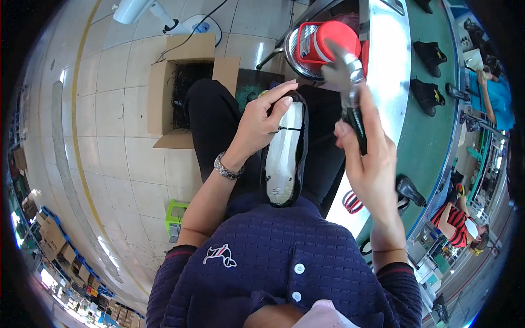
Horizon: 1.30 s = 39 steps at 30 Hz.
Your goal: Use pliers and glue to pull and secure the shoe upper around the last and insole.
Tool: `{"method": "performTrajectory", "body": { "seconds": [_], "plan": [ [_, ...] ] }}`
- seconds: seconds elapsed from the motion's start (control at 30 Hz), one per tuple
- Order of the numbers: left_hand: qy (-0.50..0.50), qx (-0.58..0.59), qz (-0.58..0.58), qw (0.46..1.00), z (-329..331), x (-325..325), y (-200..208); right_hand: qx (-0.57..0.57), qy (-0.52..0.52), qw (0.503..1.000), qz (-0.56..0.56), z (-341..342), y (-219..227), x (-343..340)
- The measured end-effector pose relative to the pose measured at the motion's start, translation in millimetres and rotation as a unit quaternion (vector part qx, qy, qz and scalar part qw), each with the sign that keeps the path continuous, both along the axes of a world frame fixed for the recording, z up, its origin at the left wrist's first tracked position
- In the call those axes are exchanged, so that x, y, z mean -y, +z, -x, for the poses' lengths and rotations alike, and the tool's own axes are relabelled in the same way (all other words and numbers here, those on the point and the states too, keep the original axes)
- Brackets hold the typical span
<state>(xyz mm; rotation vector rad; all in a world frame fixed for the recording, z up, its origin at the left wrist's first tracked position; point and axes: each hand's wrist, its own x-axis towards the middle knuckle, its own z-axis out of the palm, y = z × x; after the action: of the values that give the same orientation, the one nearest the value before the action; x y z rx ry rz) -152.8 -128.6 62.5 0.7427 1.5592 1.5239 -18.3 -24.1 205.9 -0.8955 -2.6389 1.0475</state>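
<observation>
The left hand was clenched on a shoe that lay sole-up across the person's lap. Its fingers wrapped over the far end of the white sole, the thumb lay on the near side, and a thin dark strand, possibly a lace or thread, crossed the sole just below the fingers. The shoe's long axis ran from the grip toward the person's body, slightly tilted, with the free end resting near the hem of the dark blue knitted top.

The right hand was closed around the black handle of a hammer. The metal head stood above the fist, tilted toward the far side, and was raised clear of the shoe. From this grip the shoe lay to the left and lower, near but apart; the exposed sole faced upward between the two hands. The left hand was on the shoe; the right hand carried only the tool.

Beyond the hammer head stood a red cylindrical container on a metal stool. To the right of the tool hand ran a green conveyor belt carrying black shoes. To the left of the shoe hand, on the tiled floor, stood an open cardboard box with dark contents. A metal bracelet sat on the left wrist.
</observation>
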Motion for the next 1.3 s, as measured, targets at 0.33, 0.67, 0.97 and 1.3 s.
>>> {"method": "performTrajectory", "body": {
  "seconds": [0.33, 0.67, 0.97, 1.3],
  "plan": [
    [-0.047, 0.045, 0.001, 0.998, 4.6, 7.3, -2.3, 0.003, 0.051, 0.995, -0.086, -2.5, -27.9, 9.8],
    [-0.058, 0.095, -0.016, 0.994, 7.3, 8.1, -7.5, 0.056, 0.098, 0.989, -0.094, 3.3, -21.5, 9.2],
    [-0.050, 0.214, -0.005, 0.975, 3.4, 20.8, -4.2, 0.205, 0.179, 0.951, -0.146, 14.0, -15.4, -5.5],
    [-0.059, 0.235, -0.028, 0.970, 10.8, 17.1, -9.7, 0.170, 0.182, 0.959, -0.136, 11.9, -20.1, -7.2]
  ]
}}
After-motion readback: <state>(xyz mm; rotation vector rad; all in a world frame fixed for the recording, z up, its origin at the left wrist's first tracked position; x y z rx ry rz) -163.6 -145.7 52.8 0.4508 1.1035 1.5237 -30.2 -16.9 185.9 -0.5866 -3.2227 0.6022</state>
